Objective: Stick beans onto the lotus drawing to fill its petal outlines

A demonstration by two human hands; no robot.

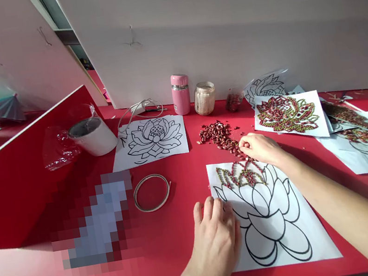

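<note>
red beans (221, 135) touch right hand (259, 148) fingertips (243, 147) (pile's near edge).

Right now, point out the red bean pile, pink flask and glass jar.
red bean pile (219, 135), head view, middle of the heap.
pink flask (181, 97), head view, its body.
glass jar (205, 100), head view, its side.

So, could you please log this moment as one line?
left hand: flat on lotus sheet | right hand: fingertips at bean pile
</note>
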